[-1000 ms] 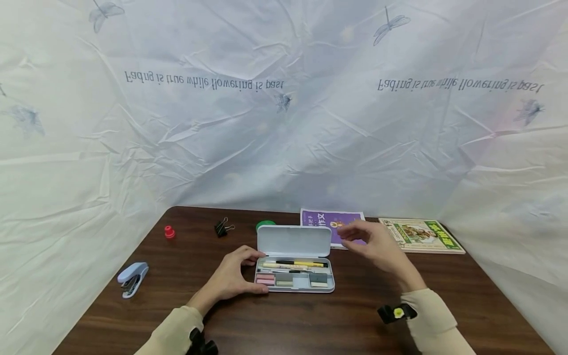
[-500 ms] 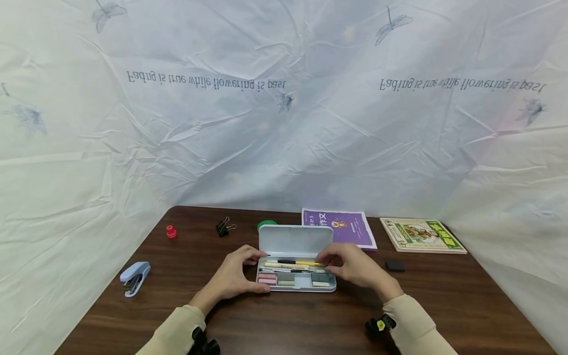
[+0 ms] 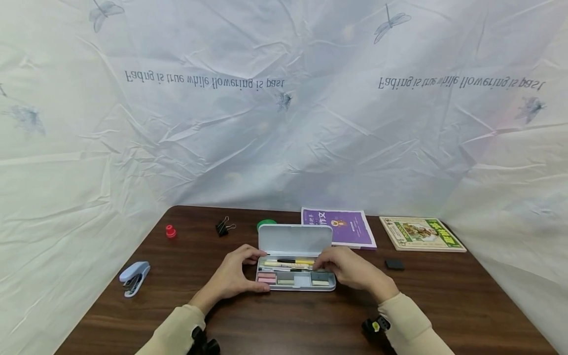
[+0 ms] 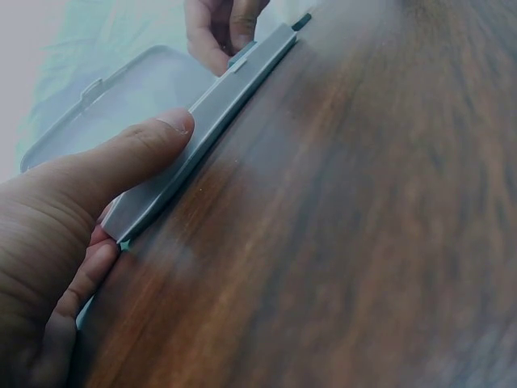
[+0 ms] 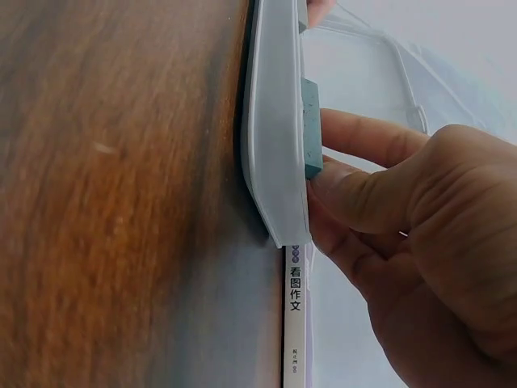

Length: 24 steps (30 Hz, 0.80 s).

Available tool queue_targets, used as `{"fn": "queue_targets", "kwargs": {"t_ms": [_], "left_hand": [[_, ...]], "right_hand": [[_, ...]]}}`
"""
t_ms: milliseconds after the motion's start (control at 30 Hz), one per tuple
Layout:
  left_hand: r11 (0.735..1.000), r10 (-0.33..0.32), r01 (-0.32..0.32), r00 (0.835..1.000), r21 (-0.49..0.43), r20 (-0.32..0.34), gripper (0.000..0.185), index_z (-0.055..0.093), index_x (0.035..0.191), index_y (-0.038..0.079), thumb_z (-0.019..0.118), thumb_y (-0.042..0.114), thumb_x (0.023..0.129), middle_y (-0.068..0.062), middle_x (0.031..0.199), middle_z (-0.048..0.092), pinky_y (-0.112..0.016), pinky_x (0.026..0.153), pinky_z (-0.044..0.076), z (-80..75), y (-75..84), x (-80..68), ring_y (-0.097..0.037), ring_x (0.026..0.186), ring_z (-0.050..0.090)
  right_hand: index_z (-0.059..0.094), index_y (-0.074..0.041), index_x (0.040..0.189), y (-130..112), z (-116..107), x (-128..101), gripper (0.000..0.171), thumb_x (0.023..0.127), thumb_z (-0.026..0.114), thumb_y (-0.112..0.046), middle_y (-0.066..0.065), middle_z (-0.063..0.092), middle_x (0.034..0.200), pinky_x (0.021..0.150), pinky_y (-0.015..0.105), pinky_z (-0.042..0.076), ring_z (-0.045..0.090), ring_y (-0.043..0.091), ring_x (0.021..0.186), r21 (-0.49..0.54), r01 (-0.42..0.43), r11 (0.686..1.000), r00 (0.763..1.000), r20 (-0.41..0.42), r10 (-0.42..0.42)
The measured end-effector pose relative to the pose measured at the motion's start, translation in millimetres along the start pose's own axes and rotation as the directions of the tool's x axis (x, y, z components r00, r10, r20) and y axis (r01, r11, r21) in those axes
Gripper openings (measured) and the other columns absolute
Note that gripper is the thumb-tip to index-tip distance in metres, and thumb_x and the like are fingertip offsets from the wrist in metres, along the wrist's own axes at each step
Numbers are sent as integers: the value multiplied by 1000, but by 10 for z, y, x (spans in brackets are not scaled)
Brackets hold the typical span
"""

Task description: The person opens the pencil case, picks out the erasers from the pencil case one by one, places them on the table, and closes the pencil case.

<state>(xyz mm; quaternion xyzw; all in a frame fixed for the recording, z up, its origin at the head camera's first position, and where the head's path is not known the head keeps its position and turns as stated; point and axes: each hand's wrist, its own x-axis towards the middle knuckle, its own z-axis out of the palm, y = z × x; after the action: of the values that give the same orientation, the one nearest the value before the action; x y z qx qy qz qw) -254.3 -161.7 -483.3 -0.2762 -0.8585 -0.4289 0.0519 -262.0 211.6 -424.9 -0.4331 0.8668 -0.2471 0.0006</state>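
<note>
An open pale grey pencil case (image 3: 295, 240) lies on the table, its lid raised at the back. Inside are several pens (image 3: 288, 265) in the rear part, with pink blocks (image 3: 266, 278) and other small blocks in front. My left hand (image 3: 235, 273) grips the case's left end, thumb on the front wall and fingers behind. My right hand (image 3: 352, 268) reaches in at the right end, bent fingertips over the pens' ends. In the right wrist view its thumb and index finger are beside a grey-green block (image 5: 313, 129); what the fingertips touch is hidden.
A dark block (image 3: 394, 265) lies right of the case. Behind are a purple book (image 3: 350, 229), a green-and-white book (image 3: 421, 234) and a green round thing (image 3: 266, 223). Leftward are a binder clip (image 3: 223, 228), a red knob-shaped piece (image 3: 170, 231) and a stapler (image 3: 134, 278).
My right hand has come left and down from in front of the books into the case's right end, uncovering the dark block. My left hand keeps its hold on the case.
</note>
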Motion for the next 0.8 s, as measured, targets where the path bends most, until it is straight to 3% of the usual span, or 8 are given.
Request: {"fn": "queue_targets", "kwargs": {"t_ms": [500,633,800], "left_hand": [[1000,-10,10,1000,4,-1,79,75,140,16,104,53,76,2,131,69,-38,105,62,-4,15,16,-19,119,67],[1000,-7,7,1000,-3,-1,79,75,140,15,104,51,76,1,131,69,-37,106,62,-4,16,14,-19,120,68],[1000,-4,4,1000,-11,0,80,75,140,15,105,51,75,0,132,69,-37,106,62,-1,13,8,-20,121,70]], "right_hand": [[78,-12,108,-2,-27,9,20,100,78,7,-3,78,101,82,30,66,74,7,92,58,-77,995,995,-57,80],[78,-13,108,-14,-72,-18,16,99,81,1,-5,77,98,79,29,66,72,5,89,97,-122,988,984,-116,133],[80,-7,110,-64,-288,-103,20,95,83,5,-2,79,102,80,30,67,75,8,90,100,-78,992,964,-247,101]]}}
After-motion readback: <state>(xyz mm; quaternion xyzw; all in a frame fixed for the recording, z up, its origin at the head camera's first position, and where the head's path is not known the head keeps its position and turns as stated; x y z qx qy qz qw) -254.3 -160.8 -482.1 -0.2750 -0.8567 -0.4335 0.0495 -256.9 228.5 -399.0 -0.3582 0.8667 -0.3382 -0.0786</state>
